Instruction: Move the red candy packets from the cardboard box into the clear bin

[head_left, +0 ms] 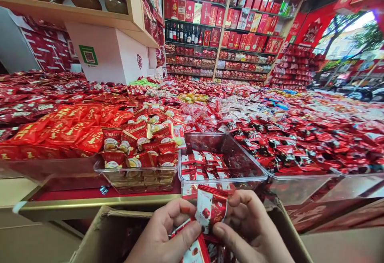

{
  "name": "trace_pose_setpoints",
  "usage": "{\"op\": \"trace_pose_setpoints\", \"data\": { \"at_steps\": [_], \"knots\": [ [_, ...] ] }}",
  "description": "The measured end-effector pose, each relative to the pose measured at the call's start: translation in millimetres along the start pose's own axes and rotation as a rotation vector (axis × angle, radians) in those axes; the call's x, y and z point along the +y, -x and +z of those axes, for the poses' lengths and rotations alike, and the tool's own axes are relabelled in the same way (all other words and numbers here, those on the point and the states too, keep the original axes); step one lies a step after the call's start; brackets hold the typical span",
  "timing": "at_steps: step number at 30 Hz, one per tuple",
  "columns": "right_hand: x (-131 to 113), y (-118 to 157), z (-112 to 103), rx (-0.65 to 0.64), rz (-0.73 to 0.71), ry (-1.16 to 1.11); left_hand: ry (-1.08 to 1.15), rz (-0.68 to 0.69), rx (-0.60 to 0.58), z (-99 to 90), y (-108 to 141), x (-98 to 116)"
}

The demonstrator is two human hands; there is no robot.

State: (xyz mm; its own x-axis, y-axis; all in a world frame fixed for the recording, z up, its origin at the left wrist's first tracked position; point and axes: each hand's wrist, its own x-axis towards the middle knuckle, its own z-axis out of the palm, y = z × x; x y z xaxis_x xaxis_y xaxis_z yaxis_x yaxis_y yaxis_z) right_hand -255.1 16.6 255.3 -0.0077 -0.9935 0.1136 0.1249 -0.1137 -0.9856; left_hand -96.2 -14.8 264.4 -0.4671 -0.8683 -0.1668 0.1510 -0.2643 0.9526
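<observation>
Over an open cardboard box [90,231], both hands are closed around small red-and-white candy packets. My left hand [165,231] grips a candy packet [196,253] low under its thumb. My right hand [252,225] pinches an upright candy packet [211,211] between thumb and fingers, and the left fingertips come close to its left edge. Just beyond them stands a clear plastic bin [249,179], partly filled with similar red-and-white packets [204,165] in rows. Some fingers are hidden behind the packets, and more packets show dimly inside the box.
Left of the bin is another clear bin [138,171] heaped with durian-labelled packets [141,139]. Orange-red packets [66,127] lie farther left; dark red packets [288,143] fill bins at right. A gold counter edge [60,207] runs behind the box. Shelves of bottles [183,34] stand behind.
</observation>
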Motion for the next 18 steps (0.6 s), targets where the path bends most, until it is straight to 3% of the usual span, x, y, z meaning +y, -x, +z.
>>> {"op": "trace_pose_setpoints", "data": {
  "at_steps": [4, 9, 11, 13, 15, 18],
  "knots": [
    [-5.2, -2.9, -0.8, 0.048, 0.035, -0.029, 0.008, 0.019, -0.023, -0.4, 1.5, 3.3],
    [-4.1, -0.6, -7.1, -0.018, -0.044, 0.266, -0.028, 0.077, -0.015, -1.8, 0.6, 0.5],
    [-16.5, -5.5, -14.9, -0.015, -0.190, 0.439, -0.064, 0.077, -0.019, -3.5, 0.0, -3.1],
    [-38.4, -20.1, -24.8, 0.065, -0.369, 0.673, -0.126, 0.055, -0.014, -5.2, -0.2, -6.8],
    [-62.6, -45.6, -33.9, 0.166, -0.445, 0.969, -0.187, 0.034, -0.021, -6.0, 0.4, -9.3],
    [-83.6, -94.9, -39.6, 0.108, -0.225, 1.415, -0.260, 0.042, -0.056, -5.3, 2.0, -10.1]
  ]
}}
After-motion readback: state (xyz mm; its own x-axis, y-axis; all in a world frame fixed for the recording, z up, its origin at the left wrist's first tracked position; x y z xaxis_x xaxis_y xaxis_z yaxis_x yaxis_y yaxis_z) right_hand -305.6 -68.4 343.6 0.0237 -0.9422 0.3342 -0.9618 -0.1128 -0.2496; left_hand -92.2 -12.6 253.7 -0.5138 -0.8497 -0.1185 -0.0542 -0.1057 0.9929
